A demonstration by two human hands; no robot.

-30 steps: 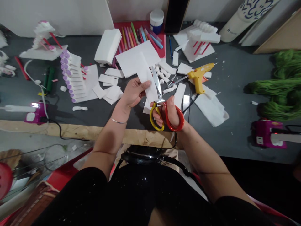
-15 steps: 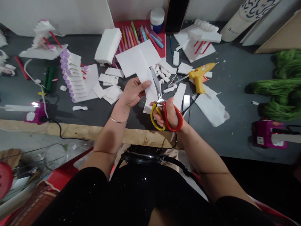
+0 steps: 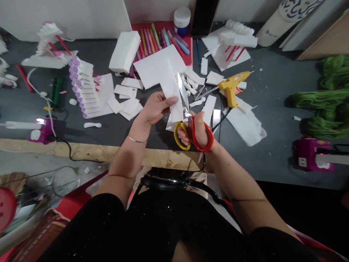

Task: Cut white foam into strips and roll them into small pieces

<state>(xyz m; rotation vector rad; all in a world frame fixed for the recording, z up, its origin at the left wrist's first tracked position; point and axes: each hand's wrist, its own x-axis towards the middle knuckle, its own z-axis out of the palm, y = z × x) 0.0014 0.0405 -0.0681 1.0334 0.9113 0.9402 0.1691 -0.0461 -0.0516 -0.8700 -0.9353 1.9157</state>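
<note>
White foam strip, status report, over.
Left hand gripping white foam strip. Right hand in red-and-yellow scissors, blades beside strip's edge. Yellow hot glue gun beyond right hand, foam scraps nearby.

The bare left forearm [image 3: 127, 156] angles up to a raised left hand [image 3: 156, 108], its fingers [image 3: 167, 102] held together and pointing right. The bare right forearm [image 3: 231, 178] comes in from the lower right, and the right hand [image 3: 199, 133], near the left, is curled closed with the thumb upward.
</note>
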